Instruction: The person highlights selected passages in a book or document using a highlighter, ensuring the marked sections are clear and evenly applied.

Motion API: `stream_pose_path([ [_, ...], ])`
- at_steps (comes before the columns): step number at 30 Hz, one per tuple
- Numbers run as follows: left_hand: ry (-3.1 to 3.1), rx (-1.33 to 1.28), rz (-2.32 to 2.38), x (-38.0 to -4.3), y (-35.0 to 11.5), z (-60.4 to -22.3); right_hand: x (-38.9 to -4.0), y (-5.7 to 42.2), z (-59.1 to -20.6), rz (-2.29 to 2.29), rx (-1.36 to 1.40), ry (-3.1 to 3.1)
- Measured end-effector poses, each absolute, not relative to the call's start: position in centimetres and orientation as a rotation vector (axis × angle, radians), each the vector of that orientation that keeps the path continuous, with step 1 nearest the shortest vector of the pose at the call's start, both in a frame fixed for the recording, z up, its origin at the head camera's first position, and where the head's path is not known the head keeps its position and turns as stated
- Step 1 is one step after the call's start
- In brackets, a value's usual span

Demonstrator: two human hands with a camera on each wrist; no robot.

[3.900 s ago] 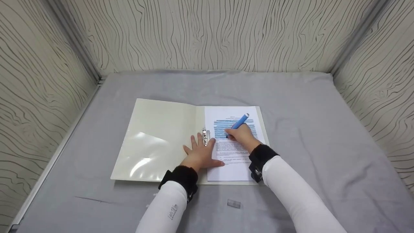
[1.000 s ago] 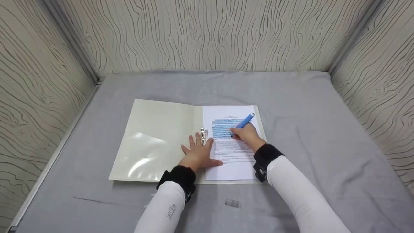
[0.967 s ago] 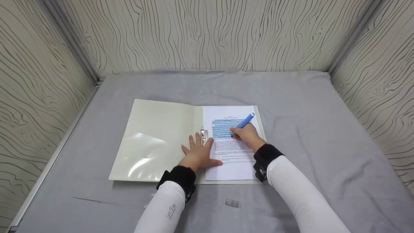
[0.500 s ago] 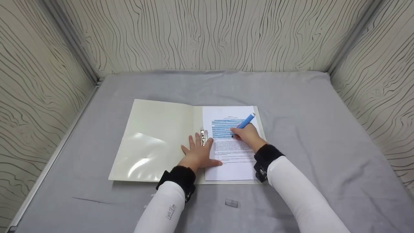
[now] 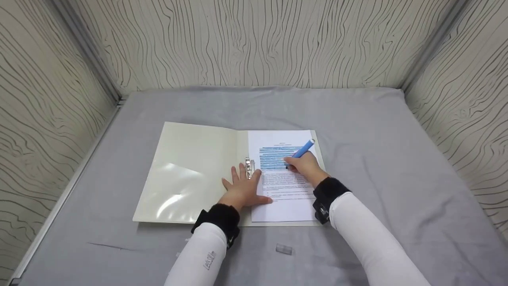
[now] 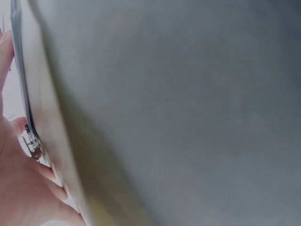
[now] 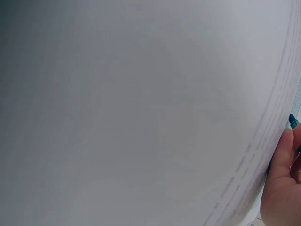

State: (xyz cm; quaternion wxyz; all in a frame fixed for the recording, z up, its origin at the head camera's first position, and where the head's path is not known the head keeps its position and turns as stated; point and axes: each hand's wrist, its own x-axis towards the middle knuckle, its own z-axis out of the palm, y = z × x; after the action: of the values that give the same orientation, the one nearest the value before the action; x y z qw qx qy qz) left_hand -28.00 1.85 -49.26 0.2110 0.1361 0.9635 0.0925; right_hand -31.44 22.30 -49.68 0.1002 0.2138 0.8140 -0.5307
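In the head view an off-white folder [image 5: 190,167] lies spread out, a metal ring clip [image 5: 249,167] along its spine. Printed sheets [image 5: 283,210] lie on its right side, their upper lines coloured over in blue. My left hand [image 5: 243,190] rests with spread fingers across the spine and the sheets' left edge. My right hand [image 5: 303,165] pinches a blue highlighter [image 5: 304,147], tip down at the last blue line. The right wrist view shows the highlighter's dark tip [image 7: 293,119] beside my fingers; the left wrist view catches part of my left palm [image 6: 23,193] and the clip.
A small translucent grey cap [image 5: 284,249] lies on the grey cloth [image 5: 377,139] in front of the folder. Patterned panels [image 5: 254,43] stand at the back and both sides of the table.
My right hand has moved slightly rightward with the highlighter along the lowest blue line, which reaches further right than in the oldest frame. My left hand keeps its place on the folder.
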Motion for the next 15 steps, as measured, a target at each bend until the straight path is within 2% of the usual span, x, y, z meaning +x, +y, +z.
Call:
stream_pose_path([
  [15,2.686,0.382,0.283,-28.01,1.79,-49.46,-31.68,22.8,-50.04,-1.572,0.638,2.417],
])
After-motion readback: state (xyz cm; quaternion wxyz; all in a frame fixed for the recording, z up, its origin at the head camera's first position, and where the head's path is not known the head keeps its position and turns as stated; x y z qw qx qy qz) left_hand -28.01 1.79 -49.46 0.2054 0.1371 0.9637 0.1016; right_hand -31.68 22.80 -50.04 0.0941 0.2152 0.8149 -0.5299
